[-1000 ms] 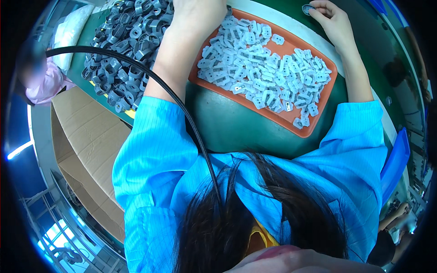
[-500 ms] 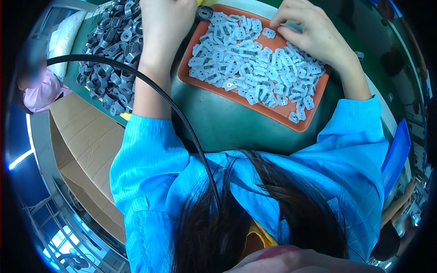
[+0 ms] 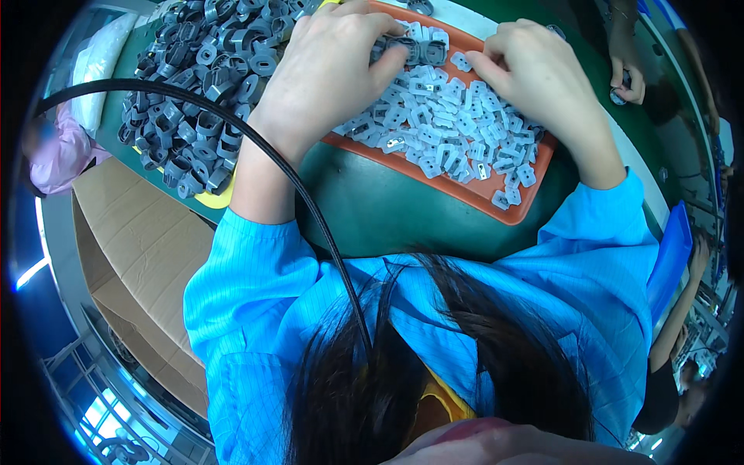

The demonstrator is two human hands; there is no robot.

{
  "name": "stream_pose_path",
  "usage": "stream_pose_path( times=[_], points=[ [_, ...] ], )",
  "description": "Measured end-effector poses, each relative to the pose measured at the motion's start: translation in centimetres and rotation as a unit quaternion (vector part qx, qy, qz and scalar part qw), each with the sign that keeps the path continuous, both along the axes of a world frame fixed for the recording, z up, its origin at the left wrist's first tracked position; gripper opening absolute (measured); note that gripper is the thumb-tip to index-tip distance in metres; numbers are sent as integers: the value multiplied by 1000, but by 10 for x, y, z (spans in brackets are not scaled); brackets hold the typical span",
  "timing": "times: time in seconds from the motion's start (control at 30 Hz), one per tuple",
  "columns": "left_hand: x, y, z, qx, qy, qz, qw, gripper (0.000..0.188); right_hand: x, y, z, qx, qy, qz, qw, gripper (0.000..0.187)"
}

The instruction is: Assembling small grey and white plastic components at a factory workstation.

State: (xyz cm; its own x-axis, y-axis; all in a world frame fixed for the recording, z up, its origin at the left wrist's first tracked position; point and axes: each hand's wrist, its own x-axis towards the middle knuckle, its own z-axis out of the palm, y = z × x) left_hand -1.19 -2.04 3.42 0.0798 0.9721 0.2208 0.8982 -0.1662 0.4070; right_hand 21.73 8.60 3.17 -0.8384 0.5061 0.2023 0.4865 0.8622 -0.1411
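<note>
My left hand [image 3: 329, 74] is over the upper left of an orange-brown tray [image 3: 434, 184], its fingers curled round a few grey plastic housings [image 3: 432, 53]. Below them lie many small translucent white plastic pieces [image 3: 438, 116], some showing metal inserts. My right hand [image 3: 535, 74] rests at the tray's upper right with fingers bent in and the thumb toward the forefinger. Close to its thumb tip is one white piece [image 3: 459, 61], on a barer patch of the tray. Whatever the right fingers may hold is hidden.
A large heap of grey housings [image 3: 198, 101] stands at the left on something yellow. A cardboard box [image 3: 139, 240] is at lower left, a blue bin [image 3: 673, 256] at right. Another person's hand [image 3: 626, 74] holds a dark part at upper right. A black cable [image 3: 294, 174] crosses in front.
My left hand has come down and right from the far edge, bringing grey housings over the tray. The right hand has shifted slightly, fingers more curled. Another person's hand has appeared at upper right.
</note>
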Motion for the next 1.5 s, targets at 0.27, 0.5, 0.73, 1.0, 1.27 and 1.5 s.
stream_pose_path(
  times=[0.27,0.5,0.73,1.0,1.27,1.5],
  points=[
    [17,1,0,64,-29,-66,995,32,-13,-14,-6,21,45,14,999,19],
    [10,8,-5,124,-225,50,965,37,-10,-11,-13,55,69,-21,996,26],
    [4,13,-5,9,-486,69,871,39,-17,-14,-14,46,75,-3,996,19],
    [17,13,-10,-131,-668,14,733,43,-19,-3,17,-518,362,-74,772,14],
    [51,8,-20,-21,-590,20,807,40,-17,-2,13,-397,316,-90,857,15],
    [32,10,-19,-67,-603,-4,795,46,-23,4,-11,-317,409,-22,855,19]
  ],
)
